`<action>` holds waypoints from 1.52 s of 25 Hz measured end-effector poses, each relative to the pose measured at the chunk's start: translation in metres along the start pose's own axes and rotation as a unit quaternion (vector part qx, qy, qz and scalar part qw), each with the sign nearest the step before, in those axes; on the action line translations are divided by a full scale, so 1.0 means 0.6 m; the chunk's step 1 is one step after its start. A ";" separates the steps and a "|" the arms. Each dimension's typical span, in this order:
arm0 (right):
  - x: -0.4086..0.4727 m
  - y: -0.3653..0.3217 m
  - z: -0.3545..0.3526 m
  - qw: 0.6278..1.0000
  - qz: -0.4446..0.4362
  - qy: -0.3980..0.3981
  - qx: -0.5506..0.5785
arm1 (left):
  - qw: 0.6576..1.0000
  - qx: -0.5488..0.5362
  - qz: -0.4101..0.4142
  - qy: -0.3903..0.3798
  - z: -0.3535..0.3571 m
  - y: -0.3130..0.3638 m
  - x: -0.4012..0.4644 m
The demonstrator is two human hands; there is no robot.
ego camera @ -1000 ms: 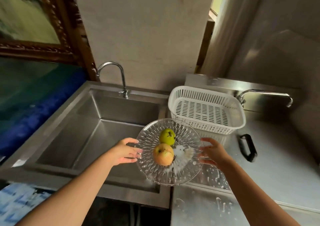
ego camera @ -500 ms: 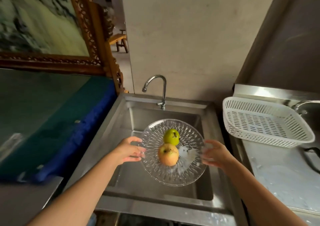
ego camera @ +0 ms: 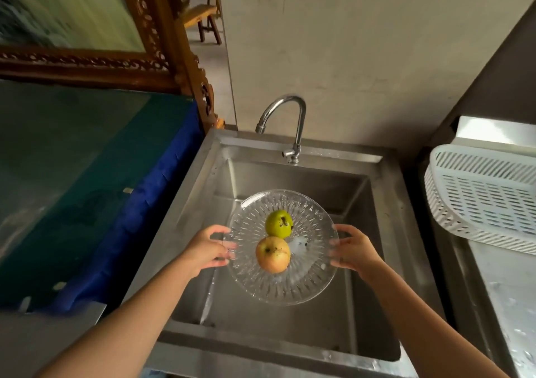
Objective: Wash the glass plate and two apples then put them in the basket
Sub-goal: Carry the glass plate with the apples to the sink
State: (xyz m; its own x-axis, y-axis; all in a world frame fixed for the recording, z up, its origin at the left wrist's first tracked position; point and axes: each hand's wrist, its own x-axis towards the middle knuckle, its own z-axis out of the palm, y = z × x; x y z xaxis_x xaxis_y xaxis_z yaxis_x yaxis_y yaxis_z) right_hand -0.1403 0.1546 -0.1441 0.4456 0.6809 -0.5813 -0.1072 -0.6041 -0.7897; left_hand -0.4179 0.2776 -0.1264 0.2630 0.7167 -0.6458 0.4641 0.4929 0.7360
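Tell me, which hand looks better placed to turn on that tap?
Probably the right hand: the tap's handle sits at its base, nearer that side. Both hands grip the glass plate, so the left hand must hold it alone.

Single head cam, wide-angle, worn high, facing forward and down. Sink fills centre frame; tap and wall sit behind it at top. Both forearms enter from the bottom corners, so the hands are close to the lens. Basket is cropped at the right edge, carved frame upper left. No second view to overlap.
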 end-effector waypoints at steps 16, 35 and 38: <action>0.367 0.294 0.098 0.996 0.084 0.041 -0.008 | 0.994 0.023 -0.106 0.019 0.103 -0.249 0.409; 0.464 0.419 0.114 0.985 0.084 0.058 -0.136 | 0.988 0.132 -0.013 0.080 0.158 -0.368 0.526; 0.454 0.398 0.125 0.964 -0.008 0.092 -0.250 | 0.956 0.238 0.144 0.089 0.165 -0.369 0.505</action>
State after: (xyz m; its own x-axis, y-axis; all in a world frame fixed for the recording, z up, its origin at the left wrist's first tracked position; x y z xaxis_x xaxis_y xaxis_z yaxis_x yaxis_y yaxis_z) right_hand -0.1112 0.2268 -0.5054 0.5980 0.6352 -0.4888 0.3232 -0.7492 -0.5782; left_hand -0.3572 0.3370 -0.5051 0.3094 0.8828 -0.3534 0.7376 0.0118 0.6751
